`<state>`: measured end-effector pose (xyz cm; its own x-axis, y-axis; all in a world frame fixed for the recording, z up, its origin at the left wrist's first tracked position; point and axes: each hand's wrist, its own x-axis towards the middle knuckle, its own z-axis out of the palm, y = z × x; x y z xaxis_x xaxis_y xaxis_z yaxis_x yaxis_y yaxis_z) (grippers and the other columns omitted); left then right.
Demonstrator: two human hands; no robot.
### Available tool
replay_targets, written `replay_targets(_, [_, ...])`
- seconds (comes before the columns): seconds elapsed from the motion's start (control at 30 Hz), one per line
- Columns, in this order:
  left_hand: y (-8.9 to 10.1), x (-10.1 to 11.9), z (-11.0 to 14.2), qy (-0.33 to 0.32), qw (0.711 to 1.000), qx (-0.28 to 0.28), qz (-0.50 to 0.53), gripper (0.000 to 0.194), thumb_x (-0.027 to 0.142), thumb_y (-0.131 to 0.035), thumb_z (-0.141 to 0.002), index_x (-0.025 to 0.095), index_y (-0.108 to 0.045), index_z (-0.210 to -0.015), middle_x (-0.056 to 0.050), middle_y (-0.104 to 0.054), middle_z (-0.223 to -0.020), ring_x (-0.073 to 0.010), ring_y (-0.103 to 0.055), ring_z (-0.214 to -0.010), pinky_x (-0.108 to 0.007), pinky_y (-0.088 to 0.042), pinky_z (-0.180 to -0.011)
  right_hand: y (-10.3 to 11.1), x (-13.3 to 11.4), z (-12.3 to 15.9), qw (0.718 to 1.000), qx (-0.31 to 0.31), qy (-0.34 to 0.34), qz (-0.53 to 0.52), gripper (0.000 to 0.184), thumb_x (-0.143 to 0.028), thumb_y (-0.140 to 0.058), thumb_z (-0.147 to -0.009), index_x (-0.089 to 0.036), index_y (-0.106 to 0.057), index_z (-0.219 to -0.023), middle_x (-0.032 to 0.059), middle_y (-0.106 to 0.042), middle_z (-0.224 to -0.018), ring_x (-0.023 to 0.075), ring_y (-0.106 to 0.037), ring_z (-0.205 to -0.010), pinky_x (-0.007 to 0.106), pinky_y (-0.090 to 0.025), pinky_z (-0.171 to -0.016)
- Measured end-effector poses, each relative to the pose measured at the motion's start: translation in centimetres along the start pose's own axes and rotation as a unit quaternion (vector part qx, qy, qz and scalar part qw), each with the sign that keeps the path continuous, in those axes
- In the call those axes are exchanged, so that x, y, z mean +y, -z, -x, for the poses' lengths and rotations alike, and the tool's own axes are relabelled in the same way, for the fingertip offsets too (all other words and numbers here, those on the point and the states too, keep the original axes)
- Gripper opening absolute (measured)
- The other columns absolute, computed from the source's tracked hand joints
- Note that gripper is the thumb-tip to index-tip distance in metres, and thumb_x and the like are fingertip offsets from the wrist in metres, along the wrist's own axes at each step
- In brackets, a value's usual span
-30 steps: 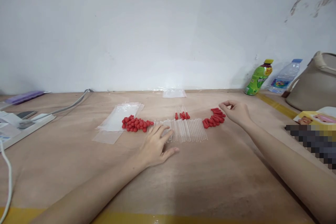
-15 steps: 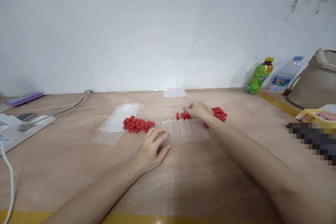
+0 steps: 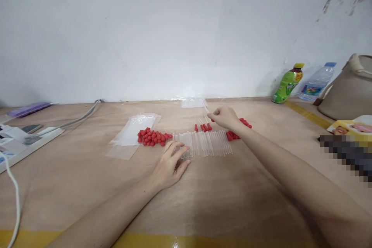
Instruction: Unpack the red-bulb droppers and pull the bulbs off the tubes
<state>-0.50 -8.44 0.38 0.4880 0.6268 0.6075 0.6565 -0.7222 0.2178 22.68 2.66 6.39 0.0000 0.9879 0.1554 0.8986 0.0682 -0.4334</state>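
A row of clear glass tubes (image 3: 206,143) lies side by side mid-table. My left hand (image 3: 170,164) rests flat by the row's left end, fingers spread and touching the tubes. My right hand (image 3: 225,117) hovers behind the row, pinched on a thin clear tube with a red cap (image 3: 207,110) that sticks up to the left. A few capped tubes (image 3: 203,127) lie just below it. One pile of red caps (image 3: 152,136) sits left of the row; another red pile (image 3: 236,133) is partly hidden by my right wrist.
Clear plastic bags (image 3: 132,130) lie left of the caps, another bag (image 3: 192,103) by the wall. A power strip and cables (image 3: 27,139) are far left. A green bottle (image 3: 287,84), a water bottle (image 3: 315,83), a beige bag (image 3: 350,91) and a printed box (image 3: 350,128) stand right.
My right hand left the right cap pile, reached left to the capped tubes and has lifted one slightly. My left hand stayed by the tube row, fingers drawn in a little.
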Motion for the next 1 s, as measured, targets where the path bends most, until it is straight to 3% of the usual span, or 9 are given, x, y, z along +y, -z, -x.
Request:
replay_targets(0.07, [-0.2,-0.1,0.0,-0.006,1.0,0.012,-0.009,0.036,0.021,-0.053,-0.08,0.017,-0.049,-0.116,-0.012,-0.047,-0.114,-0.024,-0.043,-0.108,-0.043,-0.041,-0.09,0.1,1.3,2.2,0.994,0.054,0.074,-0.057,0.029,-0.045,-0.049,-0.077,-0.018,-0.061,-0.074,0.003,-0.063,-0.073,0.0159,-0.058,-0.069,0.025,-0.041,-0.06])
replay_targets(0.13, [-0.3,-0.1,0.0,-0.025,0.999,0.025,-0.023,0.039,0.02,-0.053,-0.08,0.018,-0.047,-0.119,-0.012,-0.045,-0.119,-0.0245,-0.043,-0.112,-0.044,-0.04,-0.093,-0.7,2.7,4.8,0.973,0.112,0.171,-0.108,0.027,-0.043,-0.054,-0.076,-0.017,-0.06,-0.079,0.0028,-0.062,-0.071,0.0154,-0.056,-0.066,0.026,-0.041,-0.06])
replay_targets(0.2, [-0.3,0.0,-0.2,-0.055,0.997,0.035,-0.045,0.042,0.019,-0.053,-0.08,0.019,-0.046,-0.121,-0.012,-0.044,-0.123,-0.025,-0.041,-0.115,-0.045,-0.038,-0.095,-2.0,3.7,7.3,0.944,0.163,0.268,-0.102,0.026,-0.035,-0.052,-0.081,-0.016,-0.058,-0.098,0.0041,-0.06,-0.073,0.016,-0.054,-0.069,0.029,-0.041,-0.065])
replay_targets(0.27, [-0.2,0.2,-0.3,-0.088,0.993,0.04,-0.072,0.044,0.018,-0.054,-0.08,0.019,-0.044,-0.123,-0.012,-0.043,-0.126,-0.0255,-0.04,-0.118,-0.045,-0.038,-0.097,-3.2,4.1,9.5,0.922,0.173,0.34,-0.057,0.026,-0.029,-0.05,-0.083,-0.016,-0.056,-0.104,0.0057,-0.059,-0.076,0.017,-0.052,-0.073,0.031,-0.039,-0.068])
replay_targets(0.4, [-0.2,0.6,-0.4,-0.148,0.981,0.03,-0.119,0.043,0.015,-0.055,-0.081,0.018,-0.045,-0.122,-0.011,-0.049,-0.123,-0.0242,-0.042,-0.118,-0.041,-0.042,-0.095,-4.4,3.5,11.4,0.891,0.155,0.427,-0.025,0.016,-0.022,-0.049,-0.083,-0.019,-0.061,-0.093,0.0041,-0.058,-0.076,0.0145,-0.049,-0.071,0.031,-0.035,-0.068])
replay_targets(0.57, [-1.0,0.7,-0.2,-0.179,0.977,0.022,-0.111,0.027,0.016,-0.051,-0.084,0.014,-0.052,-0.111,-0.007,-0.062,-0.106,-0.0174,-0.053,-0.107,-0.031,-0.048,-0.09,-4.6,2.4,11.5,0.869,0.136,0.473,-0.051,0.018,-0.022,-0.048,-0.084,-0.019,-0.06,-0.096,0.0032,-0.06,-0.077,0.0131,-0.051,-0.073,0.03,-0.035,-0.071])
replay_targets(0.7, [-1.3,0.8,-0.3,-0.182,0.976,0.042,-0.112,0.013,0.016,-0.051,-0.084,0.013,-0.057,-0.095,-0.006,-0.065,-0.098,-0.0166,-0.059,-0.098,-0.031,-0.049,-0.088,-4.8,2.0,11.6,0.864,0.149,0.477,-0.054,0.014,-0.024,-0.052,-0.082,-0.019,-0.061,-0.092,0.0036,-0.062,-0.082,0.0135,-0.053,-0.075,0.032,-0.036,-0.072])
replay_targets(1.0, [-0.9,1.0,-0.2,-0.129,0.99,0.031,-0.036,0.012,0.013,-0.049,-0.083,0.014,-0.058,-0.091,-0.004,-0.067,-0.088,-0.0129,-0.062,-0.089,-0.031,-0.045,-0.095,-5.3,1.9,11.5,0.827,0.195,0.521,-0.081,0.015,-0.014,-0.056,-0.079,-0.014,-0.06,-0.093,0.0054,-0.066,-0.084,0.0139,-0.057,-0.076,0.027,-0.046,-0.067])
